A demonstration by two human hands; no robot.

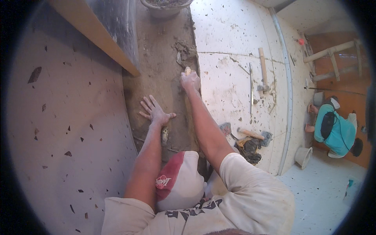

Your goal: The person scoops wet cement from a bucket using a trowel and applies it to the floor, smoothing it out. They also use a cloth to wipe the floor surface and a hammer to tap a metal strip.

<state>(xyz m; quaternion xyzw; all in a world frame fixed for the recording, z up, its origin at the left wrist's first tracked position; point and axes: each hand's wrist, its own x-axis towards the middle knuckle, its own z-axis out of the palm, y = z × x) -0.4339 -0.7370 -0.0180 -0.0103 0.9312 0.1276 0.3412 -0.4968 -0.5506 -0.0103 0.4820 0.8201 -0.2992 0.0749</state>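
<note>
My right hand (pixel 190 81) is closed round the light handle of a trowel (pixel 179 58), its blade against a lump of wet mortar (pixel 187 51). That lump sits at the right edge of a strip of grey mortar (pixel 154 51). Lower left, my left hand (pixel 156 113) rests on the same strip with its fingers spread, holding nothing. Just below it lies a pale, elongated piece (pixel 165 135) whose kind I cannot make out.
A basin (pixel 166 9) stands at the strip's far end, beside an upright panel (pixel 105 35). On the speckled slabs to the right lie a hammer (pixel 263 66), a thin metal bar (pixel 251 88) and a mallet (pixel 252 134). Farther right are a bucket (pixel 303 157), a crouching person (pixel 333 125) and wooden poles (pixel 333 53).
</note>
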